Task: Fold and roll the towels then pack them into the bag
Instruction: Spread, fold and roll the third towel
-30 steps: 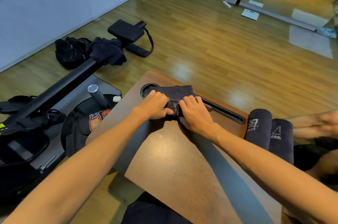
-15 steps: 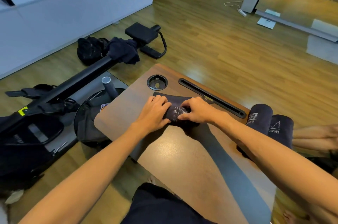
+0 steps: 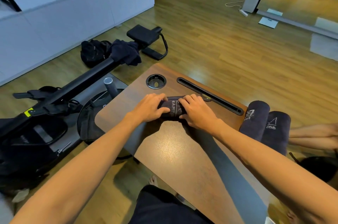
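A dark towel roll [image 3: 174,109] with white lettering lies across the middle of the brown lap table [image 3: 182,150]. My left hand [image 3: 150,107] grips its left end and my right hand [image 3: 197,112] grips its right end, fingers curled over the top. Only a short flat strip of the towel [image 3: 173,98] shows beyond my fingers. Two finished dark rolls [image 3: 256,120] [image 3: 276,132] lie side by side at the table's right edge. A loose dark towel [image 3: 126,53] hangs over the black rowing-machine rail. A black bag [image 3: 94,53] sits on the floor behind it.
The table has a round cup hole [image 3: 156,81] and a long slot [image 3: 208,96] along its far edge. A black rowing machine [image 3: 54,99] fills the floor at left. Another person's forearm [image 3: 314,136] shows at far right. White cabinets line the left wall.
The roll has grown thicker and the flat part of the towel has shrunk to a short strip. Both hands have stayed on the roll's ends. The camera has tilted up.
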